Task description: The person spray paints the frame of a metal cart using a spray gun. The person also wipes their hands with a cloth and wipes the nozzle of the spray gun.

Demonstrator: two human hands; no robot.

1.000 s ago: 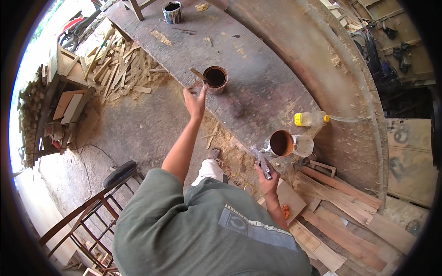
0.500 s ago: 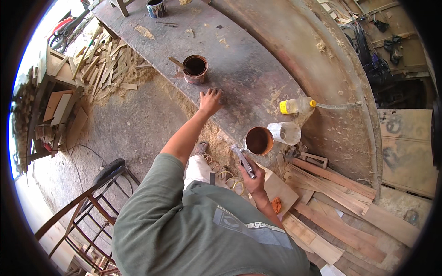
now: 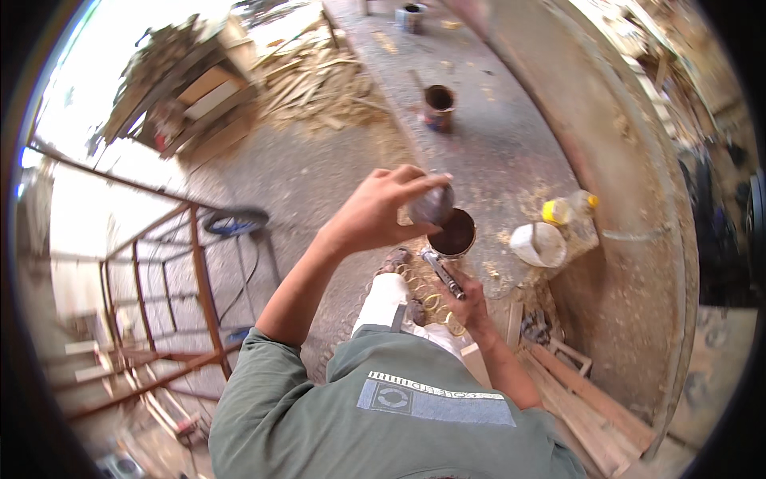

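Observation:
My left hand is raised just left of an open cup with dark brown inside. Between its thumb and fingers is a round, dark grey lid, tilted on edge beside the cup's rim and apart from it as far as I can see. My right hand grips a metal spray gun, whose front end meets the cup. Whether the cup is fixed to the gun is hard to make out. A white plastic tub and a clear bottle with yellow label and cap stand to the right on the worktable.
A brown-stained can with a stick stands farther along the table, another can beyond it. A coiled yellow hose hangs near my legs. To the left is a rusty metal frame; wood scraps lie behind. Boards lie at lower right.
My left hand has come back from the table edge near the stained can toward the cup, now with the lid in it. The view has swung left; my right hand keeps the spray gun.

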